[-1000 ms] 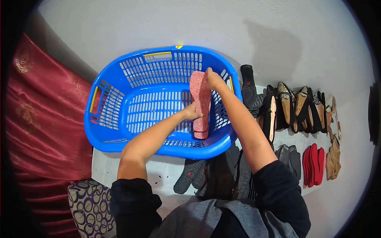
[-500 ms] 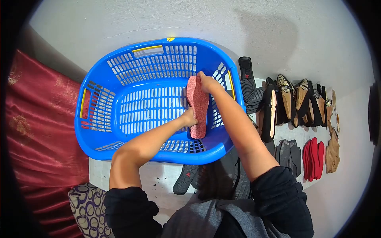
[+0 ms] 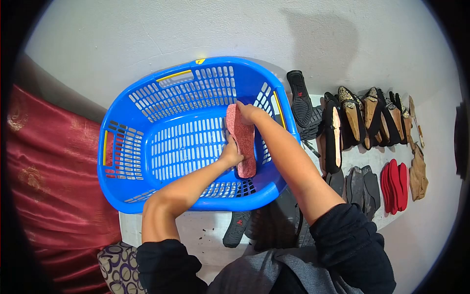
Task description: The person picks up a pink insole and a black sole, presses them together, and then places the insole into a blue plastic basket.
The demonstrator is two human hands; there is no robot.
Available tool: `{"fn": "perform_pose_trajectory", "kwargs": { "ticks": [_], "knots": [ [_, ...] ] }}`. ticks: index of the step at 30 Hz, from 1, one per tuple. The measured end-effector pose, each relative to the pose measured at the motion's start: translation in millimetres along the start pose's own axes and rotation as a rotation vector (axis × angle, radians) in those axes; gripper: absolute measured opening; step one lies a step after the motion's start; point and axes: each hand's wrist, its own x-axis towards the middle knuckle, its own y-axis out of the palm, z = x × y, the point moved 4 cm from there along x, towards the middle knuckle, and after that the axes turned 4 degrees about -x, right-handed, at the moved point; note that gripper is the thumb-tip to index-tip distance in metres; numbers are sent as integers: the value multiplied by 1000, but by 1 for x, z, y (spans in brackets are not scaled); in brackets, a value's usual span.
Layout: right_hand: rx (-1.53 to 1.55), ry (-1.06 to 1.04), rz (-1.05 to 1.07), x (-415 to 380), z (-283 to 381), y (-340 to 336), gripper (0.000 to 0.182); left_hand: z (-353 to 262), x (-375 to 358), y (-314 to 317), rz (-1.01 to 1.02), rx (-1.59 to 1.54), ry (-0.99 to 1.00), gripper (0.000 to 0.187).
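Note:
A speckled pink, sole-shaped piece [image 3: 243,142] stands nearly upright over the right end of the blue plastic basket [image 3: 183,110]. My left hand [image 3: 231,153] grips its lower left edge. Near its top, on the right side, my right hand [image 3: 248,113] holds it, fingers partly hidden behind the piece. The slotted basket floor shows to the left of both hands, with small bits on it.
Black soles [image 3: 300,98] and black shoes with gold trim [image 3: 351,117] stand at the right. Grey insoles [image 3: 362,191], red insoles [image 3: 393,186] and a tan piece [image 3: 418,174] lie below them. A red curtain [image 3: 58,181] hangs at the left.
The view has shifted slightly, so the basket appears a little lower. Both hands still hold the pink piece, and my right hand's fingers lie slightly further over its upper part.

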Motion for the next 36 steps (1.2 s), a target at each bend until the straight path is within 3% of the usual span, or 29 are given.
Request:
{"fn": "perform_pose_trajectory", "kwargs": {
  "ticks": [7,8,9,12,15,21,29,31,33,34,36],
  "knots": [
    [-10,-12,35,14,-3,13,63,10,7,4,33,-5,22,106],
    [-600,-241,121,29,-2,28,61,17,12,6,36,9,51,107],
    [-628,-255,159,29,-1,30,60,12,9,4,39,22,80,108],
    [-475,-151,229,26,-6,29,56,0,-2,-1,26,-7,-4,106],
    [-359,-59,284,17,-6,26,53,0,-1,-1,-90,220,36,103],
    [-335,-32,355,9,-7,27,46,-6,-3,-5,129,60,-46,102],
    [-335,-6,359,-3,0,10,39,-9,-5,-5,200,264,-48,110],
    [-340,-44,233,-5,8,-6,37,-25,-4,-19,358,440,-39,111],
    [-259,-154,-49,-10,17,-30,41,-33,3,-36,472,491,77,105],
    [-91,-353,-312,-16,20,-46,42,-48,-4,-50,496,438,143,98],
    [221,-642,-766,-57,15,-74,40,-87,-23,-87,176,632,125,89]
  ]
}}
